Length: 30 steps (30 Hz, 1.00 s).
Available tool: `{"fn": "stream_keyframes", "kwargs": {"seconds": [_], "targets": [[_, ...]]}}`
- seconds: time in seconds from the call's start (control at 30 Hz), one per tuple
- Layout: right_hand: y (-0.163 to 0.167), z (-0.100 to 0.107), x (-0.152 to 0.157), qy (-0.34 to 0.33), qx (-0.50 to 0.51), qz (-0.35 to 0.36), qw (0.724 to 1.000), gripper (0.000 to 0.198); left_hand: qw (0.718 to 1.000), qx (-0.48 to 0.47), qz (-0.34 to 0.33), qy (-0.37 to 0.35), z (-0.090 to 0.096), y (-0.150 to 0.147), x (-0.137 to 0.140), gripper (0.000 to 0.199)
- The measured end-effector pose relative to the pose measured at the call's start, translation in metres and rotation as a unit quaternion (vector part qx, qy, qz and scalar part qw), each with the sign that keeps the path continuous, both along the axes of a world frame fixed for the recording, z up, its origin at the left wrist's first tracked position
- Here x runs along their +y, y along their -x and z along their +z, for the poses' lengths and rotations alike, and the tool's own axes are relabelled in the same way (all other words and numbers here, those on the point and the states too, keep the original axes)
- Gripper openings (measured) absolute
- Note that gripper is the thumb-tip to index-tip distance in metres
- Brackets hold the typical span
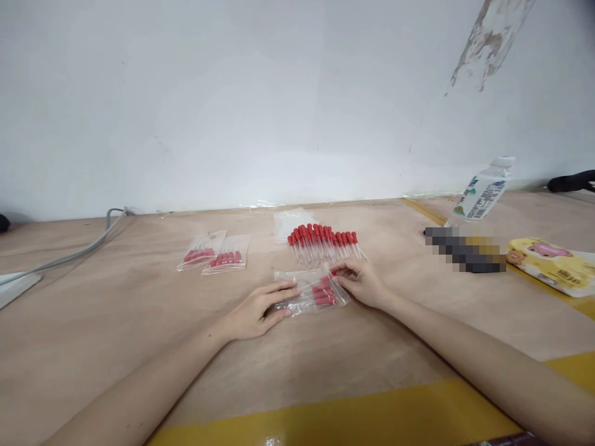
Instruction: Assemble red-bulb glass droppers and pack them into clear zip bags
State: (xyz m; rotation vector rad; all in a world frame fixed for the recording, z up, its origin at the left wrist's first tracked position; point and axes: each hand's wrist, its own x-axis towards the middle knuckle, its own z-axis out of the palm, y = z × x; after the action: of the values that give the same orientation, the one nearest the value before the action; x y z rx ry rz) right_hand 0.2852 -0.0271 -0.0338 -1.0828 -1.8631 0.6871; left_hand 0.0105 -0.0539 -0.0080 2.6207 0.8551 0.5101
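A clear plastic zip bag (304,300) lies flat on the table with several red-bulbed droppers (325,300) inside, their bulbs toward the right. Across the bag's left end rests my left hand (260,310), its fingers stretched out and apart. At the bag's right end my right hand (360,282) is closed, thumb and fingers pinching at the red bulb of a dropper (328,278); the fingers partly hide it. Just behind the bag, a row of loose droppers (320,241) lies with red bulbs pointing away from me.
Two filled dropper bags (202,251) lie at left, partly overlapping. Behind the loose droppers are flat clear bags (290,223). On the right are a tilted plastic bottle (483,192), a blurred dark object (465,249) and a yellow packet (553,263). A grey cable (88,246) runs along the left.
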Motion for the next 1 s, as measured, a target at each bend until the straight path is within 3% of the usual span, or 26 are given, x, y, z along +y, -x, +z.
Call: {"fn": "stream_keyframes", "kwargs": {"seconds": [0.1,0.2,0.5,0.7,0.87,1.0], "targets": [[0.004,-0.002,0.000,0.098,0.088,0.030,0.991,0.025,1.000,0.004,0.000,0.001,-0.001,0.000,0.001,0.041],[0.006,0.001,-0.003,0.139,0.114,0.040,0.983,0.034,1.000,0.000,-0.001,0.002,-0.002,0.001,0.001,0.041],[-0.001,0.009,-0.002,0.172,0.142,0.057,0.973,0.032,1.000,-0.006,-0.005,-0.002,0.001,-0.001,0.000,0.041],[-0.006,0.001,0.007,0.125,0.080,-0.032,0.988,0.020,1.000,-0.016,-0.010,0.002,0.003,-0.002,0.000,0.041],[-0.004,0.004,0.006,0.155,0.074,0.014,0.985,0.033,0.999,-0.022,-0.035,-0.002,0.003,-0.003,0.001,0.041],[-0.002,0.005,0.006,0.166,0.058,0.018,0.984,0.026,0.999,-0.018,-0.039,0.000,0.003,-0.003,0.001,0.041]]}}
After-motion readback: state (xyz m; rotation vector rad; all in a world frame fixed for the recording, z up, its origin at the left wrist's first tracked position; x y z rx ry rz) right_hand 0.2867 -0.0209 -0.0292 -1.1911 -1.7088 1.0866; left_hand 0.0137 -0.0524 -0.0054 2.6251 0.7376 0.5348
